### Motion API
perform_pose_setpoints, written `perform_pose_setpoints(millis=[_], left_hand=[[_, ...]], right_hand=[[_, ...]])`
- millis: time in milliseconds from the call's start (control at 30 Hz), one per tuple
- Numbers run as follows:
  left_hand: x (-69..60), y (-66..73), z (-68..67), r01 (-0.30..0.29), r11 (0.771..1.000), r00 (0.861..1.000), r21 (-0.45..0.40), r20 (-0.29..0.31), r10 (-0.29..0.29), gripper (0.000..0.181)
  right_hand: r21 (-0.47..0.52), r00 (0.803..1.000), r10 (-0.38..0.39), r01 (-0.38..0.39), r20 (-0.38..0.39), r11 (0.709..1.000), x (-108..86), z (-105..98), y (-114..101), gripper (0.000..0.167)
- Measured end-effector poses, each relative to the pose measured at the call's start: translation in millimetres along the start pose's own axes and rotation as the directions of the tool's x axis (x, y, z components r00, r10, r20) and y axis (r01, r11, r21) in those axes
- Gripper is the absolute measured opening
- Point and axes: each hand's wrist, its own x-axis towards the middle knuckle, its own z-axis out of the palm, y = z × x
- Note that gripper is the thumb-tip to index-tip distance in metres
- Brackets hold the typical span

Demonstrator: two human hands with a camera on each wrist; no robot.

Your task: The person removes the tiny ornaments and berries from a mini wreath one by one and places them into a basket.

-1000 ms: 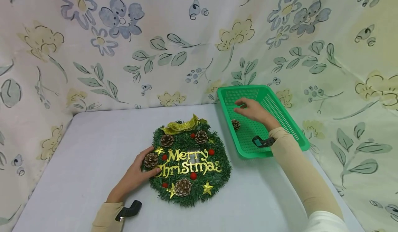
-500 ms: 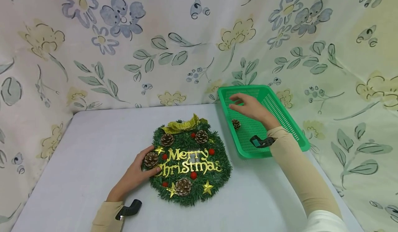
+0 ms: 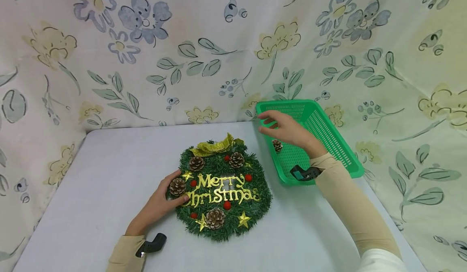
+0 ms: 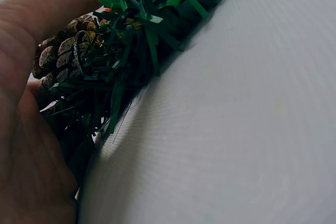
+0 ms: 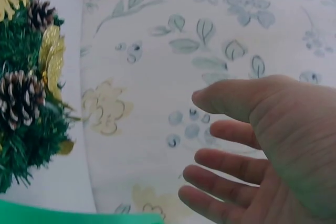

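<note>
A green tinsel wreath (image 3: 233,171) with gold "Merry Christmas" lettering, pinecones, red berries, gold stars and a gold bow lies flat on the table. My left hand (image 3: 157,203) grips its left edge, thumb and fingers spread around a pinecone (image 3: 177,187) there. Close up in the left wrist view, the tinsel (image 4: 142,30) sits against the thumb. My right hand (image 3: 286,131) hovers above the left side of a green plastic basket (image 3: 326,132), fingers loosely bent and holding nothing. Beneath it, a loose pinecone (image 3: 277,145) rests in the basket by the left wall.
A white-covered table (image 3: 98,174) carries the wreath and the basket. Behind and at the sides hangs a floral curtain (image 3: 204,89). The basket's left rim (image 3: 276,164) stands close to the wreath's right side.
My right hand has drifted left over the basket, toward its left rim, with nothing held. The left hand and the wreath have stayed in place.
</note>
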Motion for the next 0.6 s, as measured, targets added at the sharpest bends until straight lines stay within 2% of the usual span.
perform_pose_setpoints(millis=[333,600], left_hand=[[-0.5,0.3,-2.2,0.007,1.0,1.0,0.004,-0.004,-0.007,0.087],[0.0,-0.9,-0.1,0.015,1.0,1.0,-0.002,0.0,-0.015,0.088]], right_hand=[[0.036,0.994,-0.112,0.111,0.017,0.993,-10.9,13.9,-25.0,0.049],[0.071,0.985,-0.172,0.169,0.027,0.983,-20.7,32.8,-31.0,0.048]])
